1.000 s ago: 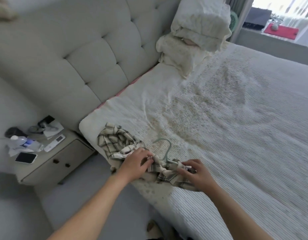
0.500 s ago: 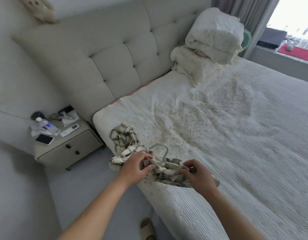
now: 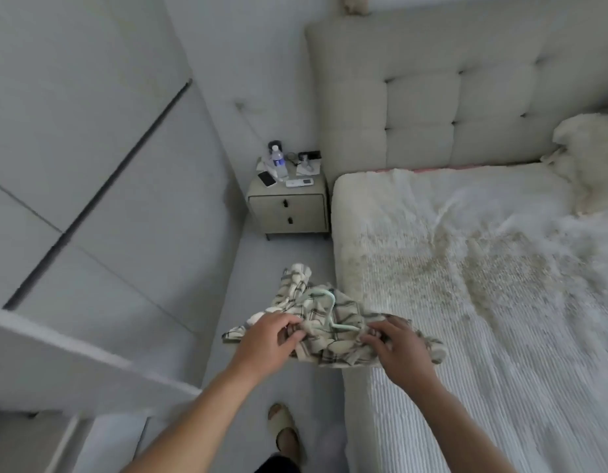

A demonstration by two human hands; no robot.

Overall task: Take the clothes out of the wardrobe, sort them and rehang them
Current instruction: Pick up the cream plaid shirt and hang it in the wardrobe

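Plaid garment bunched between both hands, low centre of frame.

Left hand (image 3: 266, 339) and right hand (image 3: 400, 346) gripping plaid garment (image 3: 330, 322) on green hanger (image 3: 333, 310), lifted off the bed (image 3: 500, 302) edge, above grey floor (image 3: 278, 268); nightstand (image 3: 289, 208) beyond, now upper centre.

We see a crumpled cream plaid shirt (image 3: 333, 322) bunched on a pale green hanger (image 3: 331, 310), held beside the bed's edge (image 3: 350, 268).
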